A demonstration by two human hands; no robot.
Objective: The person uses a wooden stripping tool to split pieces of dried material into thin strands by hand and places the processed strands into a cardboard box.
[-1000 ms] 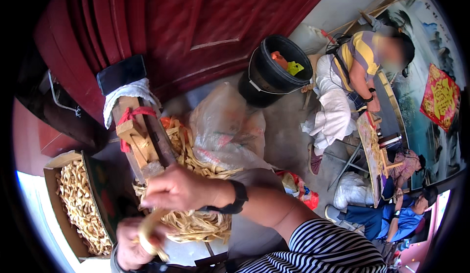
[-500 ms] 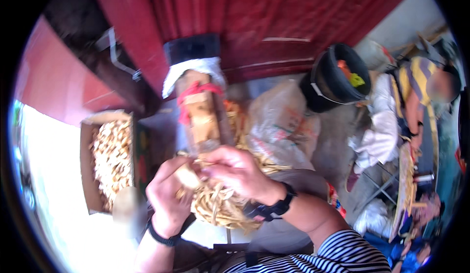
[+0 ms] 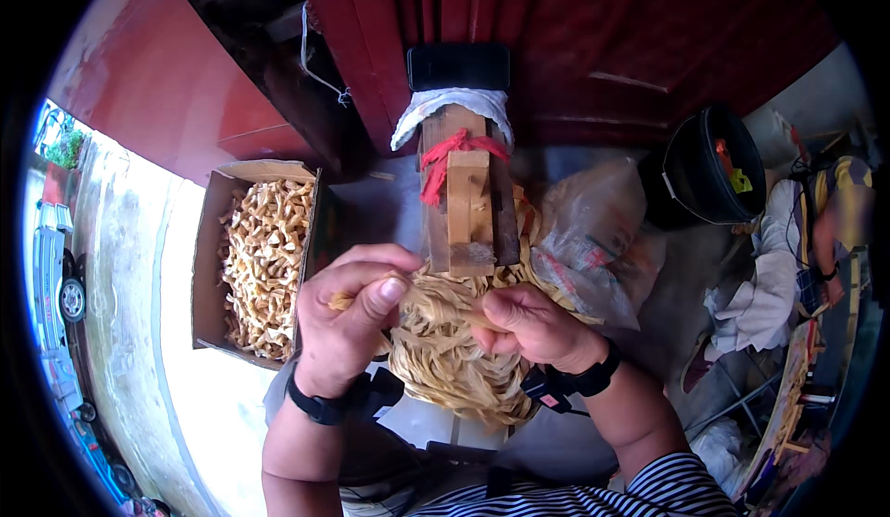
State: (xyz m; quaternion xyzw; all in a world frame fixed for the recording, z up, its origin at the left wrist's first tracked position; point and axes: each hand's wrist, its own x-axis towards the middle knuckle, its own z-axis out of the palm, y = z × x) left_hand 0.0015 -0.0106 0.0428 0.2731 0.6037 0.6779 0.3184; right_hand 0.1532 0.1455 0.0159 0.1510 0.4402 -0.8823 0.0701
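My left hand (image 3: 350, 313) is closed, with a bit of tan strip (image 3: 340, 301) poking out between its curled fingers. Opposite it, my right hand (image 3: 538, 325) pinches a pale tan strip, thumb against fingers. Both hands are above a heap of long, flat tan strips (image 3: 454, 378) in my lap. Just beyond them stands a wooden block stand (image 3: 470, 206) bound with red cloth (image 3: 445, 160). How the strip runs between the hands is hard to make out.
A cardboard box (image 3: 209, 267) of small knotted tan pieces (image 3: 264, 267) stands at left. Behind the wooden stand, a dark phone (image 3: 459, 67) leans by a white cloth (image 3: 436, 109). A plastic bag (image 3: 593, 229) and black bucket (image 3: 714, 165) lie right. Another person's hand (image 3: 832, 290) shows far right.
My hands have moved apart from their close position over the strips. The pale piece that showed at my left hand is now mostly hidden in its fingers. The whole view has shifted.
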